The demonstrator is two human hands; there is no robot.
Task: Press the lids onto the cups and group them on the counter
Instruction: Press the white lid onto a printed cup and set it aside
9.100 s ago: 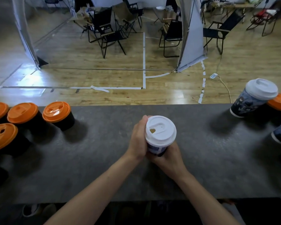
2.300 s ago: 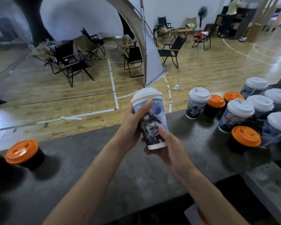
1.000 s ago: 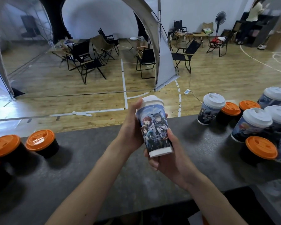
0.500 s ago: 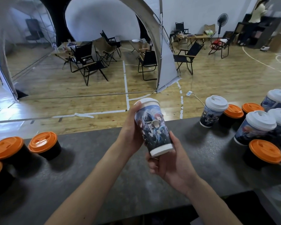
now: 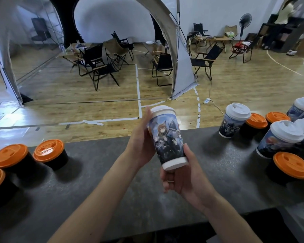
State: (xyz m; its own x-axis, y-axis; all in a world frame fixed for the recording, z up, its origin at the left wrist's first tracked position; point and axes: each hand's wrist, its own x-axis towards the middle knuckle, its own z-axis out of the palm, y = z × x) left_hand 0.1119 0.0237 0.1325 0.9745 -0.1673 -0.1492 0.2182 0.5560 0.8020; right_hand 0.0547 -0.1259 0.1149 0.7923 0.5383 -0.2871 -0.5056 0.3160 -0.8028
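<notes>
Tall paper cup (image 5: 167, 139), blue cartoon picture on side, white lid (image 5: 162, 109) pressed on top. Cup up in air over tabletop (image 5: 112, 181), tipped, top leaning away and a bit left, white bottom ring nearest. Left hand (image 5: 140, 144) holds upper side, right hand (image 5: 184, 178) holds bottom

Right end of tabletop: more picture cups (image 5: 232, 122) with white lids on, standing, mixed with short black cups (image 5: 290, 165) with orange lids on

Left end: bunch of black cups (image 5: 49, 154), orange lids on, standing close together
</notes>
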